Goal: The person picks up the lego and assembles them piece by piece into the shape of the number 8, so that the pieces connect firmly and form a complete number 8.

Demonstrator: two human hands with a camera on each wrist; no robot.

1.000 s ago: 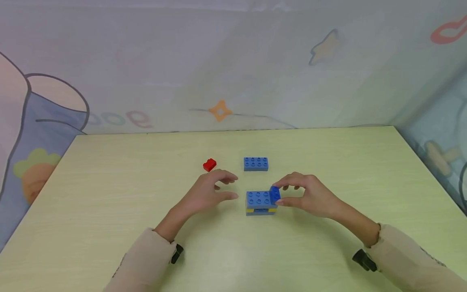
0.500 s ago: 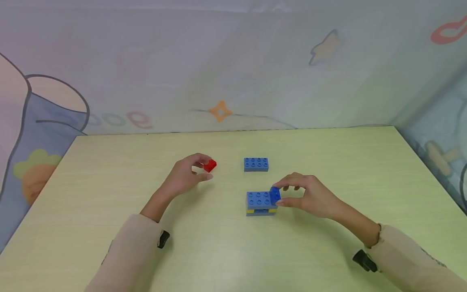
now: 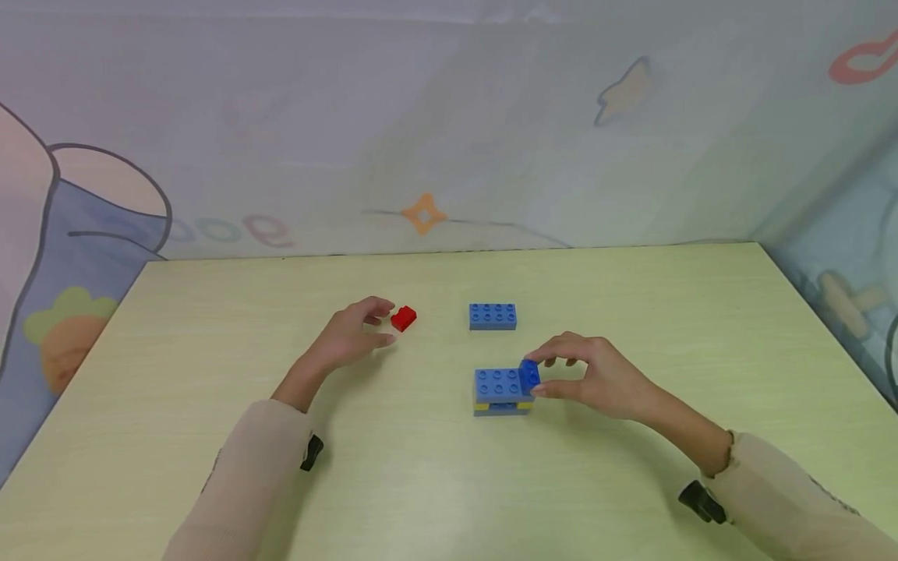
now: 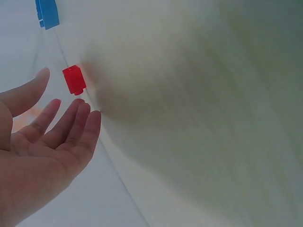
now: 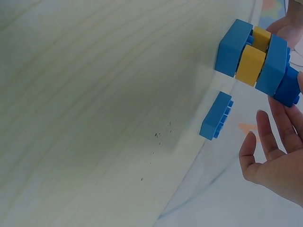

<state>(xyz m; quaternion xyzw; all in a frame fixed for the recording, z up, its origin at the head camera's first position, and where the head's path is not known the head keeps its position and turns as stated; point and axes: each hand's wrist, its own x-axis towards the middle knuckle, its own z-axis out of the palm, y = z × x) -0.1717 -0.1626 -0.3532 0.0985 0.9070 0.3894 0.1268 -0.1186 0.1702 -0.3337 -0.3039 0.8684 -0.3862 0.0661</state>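
Observation:
In the head view my right hand (image 3: 592, 378) pinches a small dark blue brick (image 3: 529, 376) between thumb and fingers. That brick sits on the right end of a stack (image 3: 501, 387), which has a light blue brick on top, yellow bricks in the middle and a blue layer below. The right wrist view shows the yellow bricks (image 5: 251, 65) between the blue layers. My left hand (image 3: 351, 335) is just left of a small red brick (image 3: 403, 318), fingers spread and holding nothing. A gap shows between the hand and the red brick (image 4: 74, 79) in the left wrist view.
Behind the stack, a light blue brick (image 3: 493, 316) with two rows of studs lies on the pale wooden table (image 3: 210, 351). A printed cloth (image 3: 316, 140) hangs along the table's far edge. Black wrist devices (image 3: 701, 501) stick out from both sleeves.
My left hand has moved left and away from the stack, reaching the red brick and then drawing back slightly. The red brick stays in place. My right hand keeps its pinch on the dark blue brick.

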